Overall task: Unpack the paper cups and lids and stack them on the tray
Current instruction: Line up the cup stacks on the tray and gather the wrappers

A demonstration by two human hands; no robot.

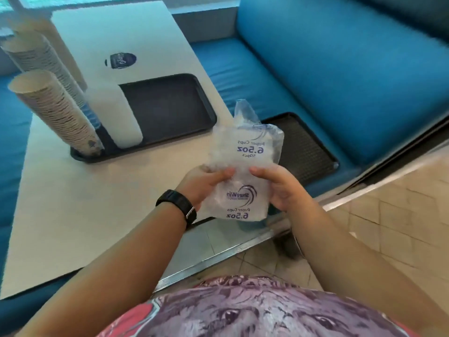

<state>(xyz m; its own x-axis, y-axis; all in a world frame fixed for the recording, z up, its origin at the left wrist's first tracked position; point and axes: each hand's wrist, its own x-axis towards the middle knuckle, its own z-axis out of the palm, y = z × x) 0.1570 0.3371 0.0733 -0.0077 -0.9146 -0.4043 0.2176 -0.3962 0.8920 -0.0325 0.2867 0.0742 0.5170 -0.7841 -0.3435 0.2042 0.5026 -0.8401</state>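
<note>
Clear plastic bag [245, 164] w/ purple print, ctr. Black tray [170, 113] at 11 o'clock on white table [73, 203]; brown-rimmed cup stacks [56, 110] at 9–10, white stack [116, 115] beside. 2nd black tray [306, 147], mesh-textured, at 2 on blue seat [340, 69]. Black watch [178, 205]. Shirt [243, 310] purple-grey w/ red, at 6. Beige floor tiles [388, 215] at 4.

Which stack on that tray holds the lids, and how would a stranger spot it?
Find the white table, then the black tray on it. At the tray's left end several tall stacks lean leftward. The lid stack is the smooth, plain white column nearest the tray's middle; the paper cup stacks beside it are brownish and ribbed with rims.
</note>
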